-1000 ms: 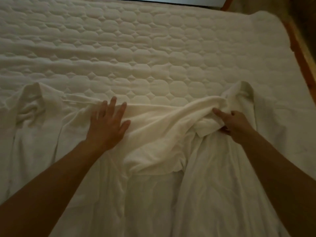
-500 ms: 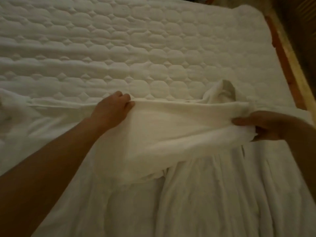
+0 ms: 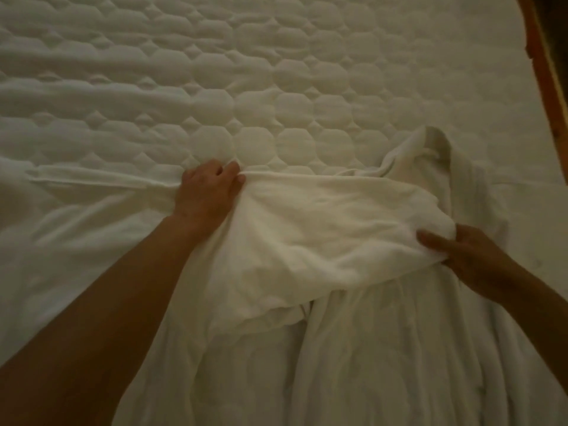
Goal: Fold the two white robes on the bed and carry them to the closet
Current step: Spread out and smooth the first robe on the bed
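A white robe [image 3: 322, 241] lies spread over the near half of the bed, its body running toward me in long creases. A loose flap of it is stretched between my hands. My left hand [image 3: 209, 189] pinches the flap's upper left corner at the robe's top edge. My right hand [image 3: 455, 250] grips the flap's right end, thumb on top. The collar [image 3: 436, 149] stands up just beyond my right hand. More white cloth [image 3: 61, 216] extends flat to the left; whether it is the second robe I cannot tell.
The quilted white mattress [image 3: 246, 87] fills the far half of the view. A wooden bed frame edge [image 3: 547, 72] runs down the right side, with dark floor beyond it.
My left hand went from lying flat on the robe to pinching its top edge. My right hand pulled the flap out to the right, drawing it taut. The view shifted right.
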`<state>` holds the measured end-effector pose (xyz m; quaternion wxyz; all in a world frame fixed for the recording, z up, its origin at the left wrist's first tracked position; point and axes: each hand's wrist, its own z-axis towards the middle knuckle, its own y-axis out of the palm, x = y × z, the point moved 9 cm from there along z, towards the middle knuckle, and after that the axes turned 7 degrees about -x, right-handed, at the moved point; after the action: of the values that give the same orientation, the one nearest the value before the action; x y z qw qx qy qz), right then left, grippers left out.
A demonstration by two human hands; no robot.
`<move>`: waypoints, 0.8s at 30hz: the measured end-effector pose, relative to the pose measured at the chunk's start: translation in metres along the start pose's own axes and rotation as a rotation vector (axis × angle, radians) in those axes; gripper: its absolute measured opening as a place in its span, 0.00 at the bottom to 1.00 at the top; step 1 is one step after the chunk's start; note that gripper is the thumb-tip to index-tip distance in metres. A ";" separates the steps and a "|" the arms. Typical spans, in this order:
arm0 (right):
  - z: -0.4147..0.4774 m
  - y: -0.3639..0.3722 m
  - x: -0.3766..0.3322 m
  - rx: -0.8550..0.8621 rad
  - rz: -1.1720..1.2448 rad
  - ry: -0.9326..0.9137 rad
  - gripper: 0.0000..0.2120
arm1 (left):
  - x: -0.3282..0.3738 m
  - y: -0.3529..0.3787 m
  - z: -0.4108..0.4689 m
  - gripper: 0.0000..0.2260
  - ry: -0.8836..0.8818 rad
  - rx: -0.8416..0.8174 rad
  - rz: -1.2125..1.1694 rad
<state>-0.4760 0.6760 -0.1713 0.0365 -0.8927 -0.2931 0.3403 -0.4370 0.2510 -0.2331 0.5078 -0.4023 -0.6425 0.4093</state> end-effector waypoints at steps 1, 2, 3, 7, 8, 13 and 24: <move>-0.008 -0.003 -0.002 0.004 -0.004 -0.009 0.23 | -0.002 0.001 0.001 0.16 0.012 -0.005 0.002; -0.011 -0.011 -0.003 0.020 -0.025 -0.001 0.17 | -0.003 0.002 0.003 0.18 0.024 -0.009 0.008; -0.013 -0.017 -0.007 0.031 -0.054 0.021 0.16 | -0.003 0.002 0.004 0.20 0.037 -0.007 0.012; 0.014 -0.024 -0.009 0.181 -0.524 0.124 0.26 | -0.001 0.001 0.009 0.19 0.070 -0.011 0.037; 0.022 -0.021 -0.008 0.251 -0.643 0.111 0.26 | -0.001 0.000 0.009 0.19 0.065 -0.019 0.040; -0.003 0.001 -0.036 0.708 -0.774 -0.150 0.33 | 0.003 -0.001 0.011 0.16 0.003 -0.170 0.010; 0.003 0.270 -0.064 0.273 -1.194 -0.683 0.35 | -0.055 -0.007 -0.125 0.34 -0.297 -0.197 0.149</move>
<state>-0.3816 0.4172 -0.2077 0.2348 -0.4095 -0.6832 0.5572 -0.3058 0.2119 -0.2261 0.3339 -0.4316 -0.7158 0.4358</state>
